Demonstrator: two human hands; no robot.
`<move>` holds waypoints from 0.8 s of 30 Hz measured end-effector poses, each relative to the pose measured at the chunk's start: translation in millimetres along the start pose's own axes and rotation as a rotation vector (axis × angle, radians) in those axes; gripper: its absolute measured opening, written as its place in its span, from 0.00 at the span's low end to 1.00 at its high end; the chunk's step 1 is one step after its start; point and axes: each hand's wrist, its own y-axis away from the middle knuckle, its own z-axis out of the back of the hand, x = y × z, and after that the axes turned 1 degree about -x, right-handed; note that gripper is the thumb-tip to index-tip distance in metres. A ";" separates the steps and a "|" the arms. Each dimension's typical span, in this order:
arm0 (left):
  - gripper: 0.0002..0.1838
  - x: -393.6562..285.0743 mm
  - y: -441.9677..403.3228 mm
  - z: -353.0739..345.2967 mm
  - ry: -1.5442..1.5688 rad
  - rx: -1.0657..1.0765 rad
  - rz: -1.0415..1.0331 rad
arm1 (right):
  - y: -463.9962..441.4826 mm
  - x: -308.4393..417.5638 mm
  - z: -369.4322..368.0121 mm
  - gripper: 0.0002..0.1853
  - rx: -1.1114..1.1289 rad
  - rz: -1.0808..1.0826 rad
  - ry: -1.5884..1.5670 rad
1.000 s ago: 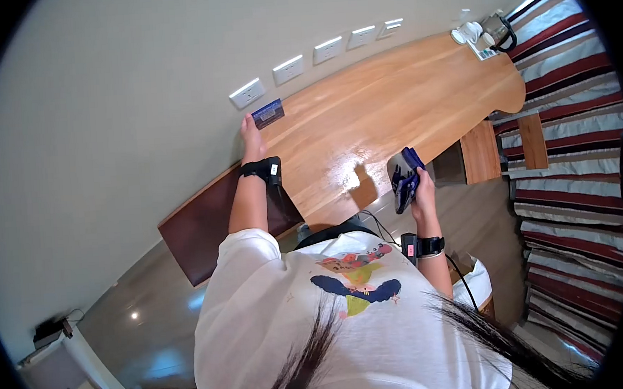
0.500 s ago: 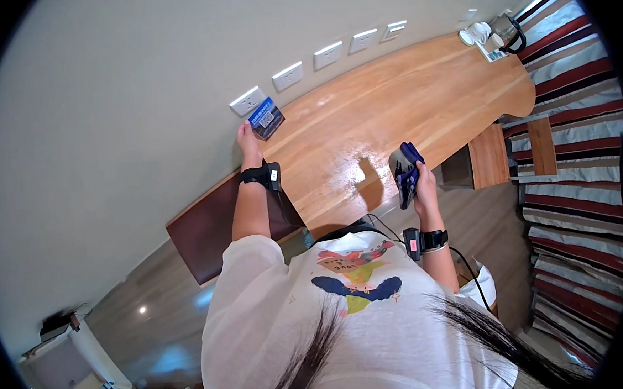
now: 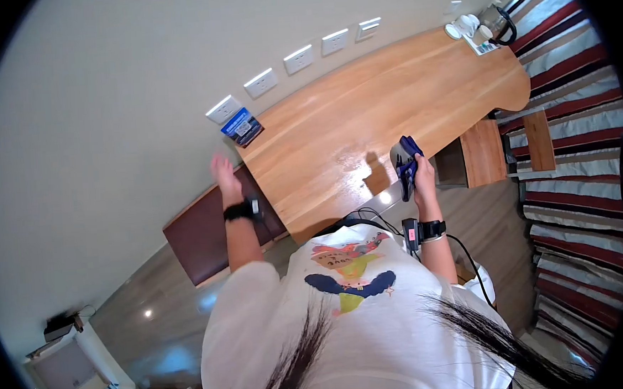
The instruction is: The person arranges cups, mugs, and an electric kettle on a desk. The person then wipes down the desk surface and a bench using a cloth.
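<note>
My left hand (image 3: 225, 174) is off the desk's left end, above the brown panel. It holds nothing; its fingers look apart, slightly blurred. Just beyond it, a blue card with a QR code (image 3: 242, 128) stands at the desk's back left corner by the wall. Near the desk's front edge, my right hand (image 3: 424, 175) is closed around a folded grey and dark-blue cloth (image 3: 404, 162). The cloth is held up over the edge, its shadow falling on the wooden desk (image 3: 336, 129).
Several white sockets (image 3: 260, 83) line the wall. At the far right end of the desk are a kettle (image 3: 498, 25) and white cups (image 3: 464, 25). A brown leather-like panel (image 3: 206, 226) adjoins the left end. An open drawer (image 3: 482, 154) juts out below, near striped curtains (image 3: 572, 196).
My left hand has let go of the blue card and drawn back toward me and left. The card stays by the wall. My right hand still holds the cloth, nearly unmoved.
</note>
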 end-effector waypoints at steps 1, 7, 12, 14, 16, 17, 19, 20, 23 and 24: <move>0.26 3.4 14.1 12.6 0.019 -0.005 -0.023 | -10.4 -1.9 10.2 0.16 -0.046 0.064 0.075; 0.10 40.3 133.5 74.9 -0.101 -0.262 -0.045 | -86.7 -14.7 49.6 0.17 -0.246 0.372 0.125; 0.10 48.7 194.0 110.5 -0.158 -0.396 -0.057 | -115.2 -72.0 33.8 0.20 -0.036 0.637 0.512; 0.10 36.6 213.5 119.4 -0.186 -0.346 -0.150 | -91.7 -78.5 9.8 0.28 0.207 0.571 0.942; 0.10 28.6 224.2 132.1 -0.225 -0.354 -0.208 | -82.9 -108.4 -10.6 0.35 0.291 0.518 1.070; 0.10 23.5 230.1 136.7 -0.222 -0.382 -0.220 | -82.1 -119.1 -17.0 0.35 0.289 0.575 1.029; 0.10 19.5 243.0 149.8 -0.218 -0.407 -0.232 | -75.8 -113.0 -29.4 0.34 0.262 0.547 0.882; 0.10 19.5 250.3 156.9 -0.189 -0.422 -0.223 | -72.9 -104.2 -34.1 0.33 0.218 0.520 0.741; 0.10 22.6 272.1 157.5 -0.146 -0.403 -0.220 | -73.5 -65.6 -47.0 0.26 0.173 0.457 0.383; 0.10 18.5 285.3 157.7 -0.163 -0.376 -0.242 | -76.7 -55.8 -51.6 0.23 0.125 0.417 0.174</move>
